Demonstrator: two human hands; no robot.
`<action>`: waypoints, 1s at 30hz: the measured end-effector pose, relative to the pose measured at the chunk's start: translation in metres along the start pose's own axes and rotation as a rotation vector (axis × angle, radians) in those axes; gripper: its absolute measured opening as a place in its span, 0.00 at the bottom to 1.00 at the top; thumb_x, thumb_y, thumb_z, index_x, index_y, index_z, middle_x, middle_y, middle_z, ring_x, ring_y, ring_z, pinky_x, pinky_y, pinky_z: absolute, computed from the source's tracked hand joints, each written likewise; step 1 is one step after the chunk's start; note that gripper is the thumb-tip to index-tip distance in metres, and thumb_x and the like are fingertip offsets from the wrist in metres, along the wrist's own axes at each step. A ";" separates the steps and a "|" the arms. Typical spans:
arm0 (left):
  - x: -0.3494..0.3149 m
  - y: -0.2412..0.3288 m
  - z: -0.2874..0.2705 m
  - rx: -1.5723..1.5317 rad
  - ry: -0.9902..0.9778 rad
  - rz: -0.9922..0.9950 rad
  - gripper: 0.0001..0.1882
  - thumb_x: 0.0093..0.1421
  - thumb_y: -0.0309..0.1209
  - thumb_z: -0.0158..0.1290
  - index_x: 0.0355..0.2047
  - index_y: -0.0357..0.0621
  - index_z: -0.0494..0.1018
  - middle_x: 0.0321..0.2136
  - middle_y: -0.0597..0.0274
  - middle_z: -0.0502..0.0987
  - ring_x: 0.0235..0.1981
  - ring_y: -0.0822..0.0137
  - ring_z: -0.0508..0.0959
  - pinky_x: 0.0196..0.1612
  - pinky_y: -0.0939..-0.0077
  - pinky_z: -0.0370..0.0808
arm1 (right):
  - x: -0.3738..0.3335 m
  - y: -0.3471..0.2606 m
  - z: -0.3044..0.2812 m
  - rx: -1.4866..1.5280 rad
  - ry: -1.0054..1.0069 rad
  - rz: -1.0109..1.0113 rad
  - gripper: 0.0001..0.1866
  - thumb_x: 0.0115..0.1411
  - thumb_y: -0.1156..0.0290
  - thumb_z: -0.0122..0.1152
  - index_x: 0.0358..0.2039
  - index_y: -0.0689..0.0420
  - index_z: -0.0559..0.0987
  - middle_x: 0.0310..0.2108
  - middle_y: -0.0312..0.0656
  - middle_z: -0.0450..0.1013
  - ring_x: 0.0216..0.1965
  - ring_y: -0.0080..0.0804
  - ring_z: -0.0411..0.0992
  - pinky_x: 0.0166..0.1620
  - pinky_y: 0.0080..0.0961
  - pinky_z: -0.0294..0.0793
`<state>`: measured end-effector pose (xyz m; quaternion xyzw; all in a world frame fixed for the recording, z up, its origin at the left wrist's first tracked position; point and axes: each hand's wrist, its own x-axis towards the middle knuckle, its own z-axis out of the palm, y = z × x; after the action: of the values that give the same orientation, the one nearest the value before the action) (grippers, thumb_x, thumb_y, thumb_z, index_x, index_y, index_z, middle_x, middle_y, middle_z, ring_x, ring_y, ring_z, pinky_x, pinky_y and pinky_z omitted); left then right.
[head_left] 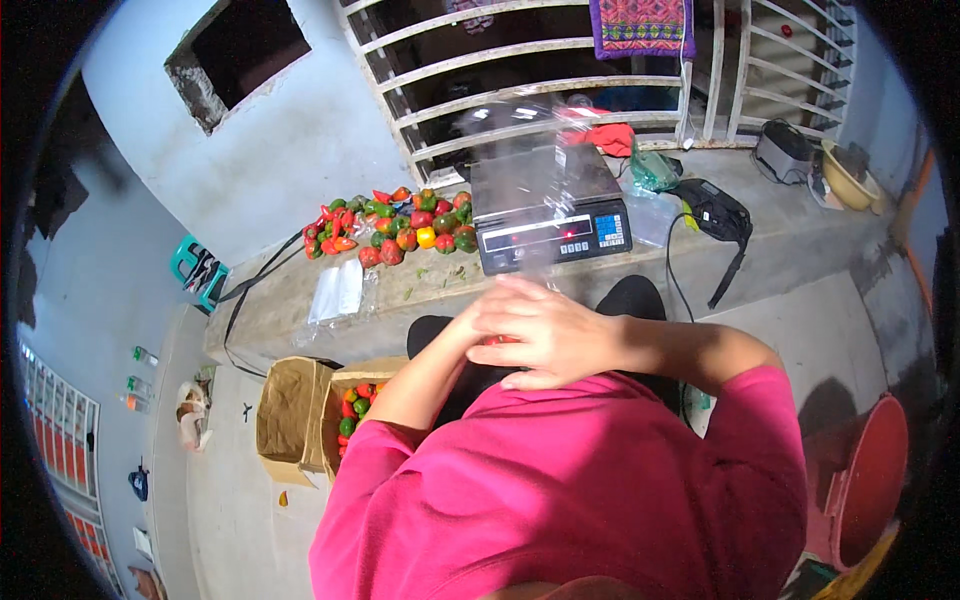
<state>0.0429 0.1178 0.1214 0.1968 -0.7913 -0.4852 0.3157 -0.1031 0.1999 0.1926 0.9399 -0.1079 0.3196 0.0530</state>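
My left hand (485,312) and my right hand (555,340) are closed together in front of my chest, fingers overlapping. Between the fingers shows a small piece of something red (502,340), probably a pepper; most of it is covered. A clear plastic bag (560,180), smeared by motion, rises from my hands over the digital scale (555,238), its lower end at my fingers. The scale stands just beyond my hands on the concrete ledge. Left of it lies a pile of red, green and yellow peppers (425,238).
Flat clear bags (338,290) lie on the ledge (270,300). Below stand an open cardboard box (285,415) and another holding peppers (352,408). A black bag with a cord (712,215) and a yellowish bowl (850,180) are at right. A red bin (870,480) stands lower right.
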 end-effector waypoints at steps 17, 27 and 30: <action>-0.070 0.135 -0.065 0.318 -0.427 -0.269 0.16 0.55 0.42 0.52 0.28 0.39 0.72 0.19 0.62 0.71 0.25 0.71 0.71 0.36 0.74 0.69 | 0.016 -0.008 -0.121 -0.526 -0.259 -0.041 0.08 0.44 0.68 0.54 0.28 0.49 0.74 0.12 0.31 0.58 0.13 0.23 0.64 0.19 0.24 0.61; -0.073 0.133 -0.067 0.081 -0.259 -0.260 0.18 0.62 0.39 0.41 0.28 0.36 0.71 0.28 0.60 0.74 0.33 0.69 0.73 0.44 0.73 0.68 | -0.002 0.006 -0.181 -0.738 -0.145 0.098 0.07 0.40 0.72 0.59 0.23 0.52 0.71 0.14 0.34 0.58 0.15 0.30 0.62 0.19 0.29 0.58; -0.059 0.100 -0.067 -0.129 -0.212 -0.200 0.17 0.63 0.37 0.40 0.28 0.36 0.71 0.30 0.59 0.74 0.39 0.67 0.72 0.44 0.73 0.67 | 0.010 0.013 -0.187 -0.910 0.018 0.149 0.08 0.40 0.74 0.60 0.23 0.53 0.71 0.20 0.38 0.63 0.23 0.34 0.66 0.25 0.31 0.63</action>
<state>0.1309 0.1561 0.2143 0.2016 -0.7640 -0.5819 0.1923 -0.2089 0.2168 0.3465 0.8080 -0.3039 0.2509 0.4380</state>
